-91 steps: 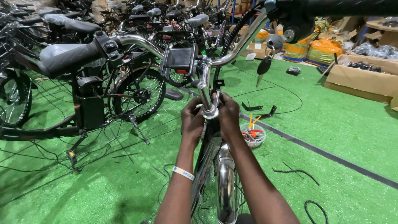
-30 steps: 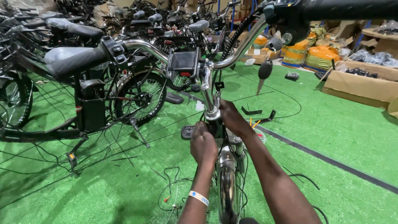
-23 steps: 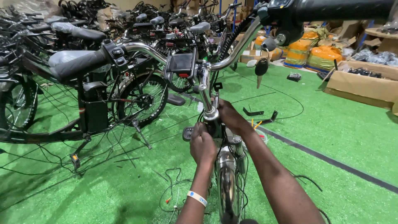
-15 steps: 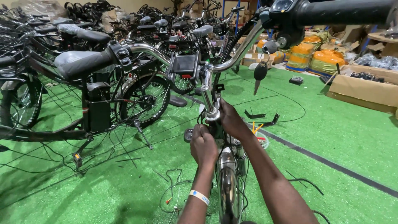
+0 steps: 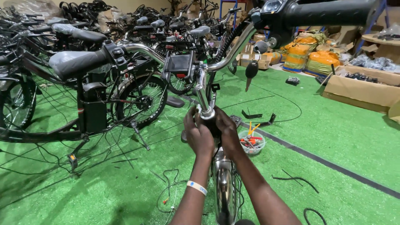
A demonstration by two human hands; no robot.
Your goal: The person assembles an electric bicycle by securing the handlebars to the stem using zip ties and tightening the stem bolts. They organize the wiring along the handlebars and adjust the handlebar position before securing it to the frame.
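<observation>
Both my hands wrapped round the bicycle's steering post, just under the handlebar stem.

My left hand [image 5: 199, 135] grips the post [image 5: 207, 113] from its left side, fingers curled round it; my right hand [image 5: 227, 132] clasps the opposite side, so the post sits between my palms, touching both. The chrome stem [image 5: 201, 89] rises straight above my hands to the handlebar [image 5: 227, 58]. The front mudguard [image 5: 225, 187] runs down below my wrists. A clear bowl of small parts [image 5: 251, 143] sits on the green mat [image 5: 341, 133] just right of my right hand. Parked bicycles [image 5: 104, 87] stand well off to my left.
</observation>
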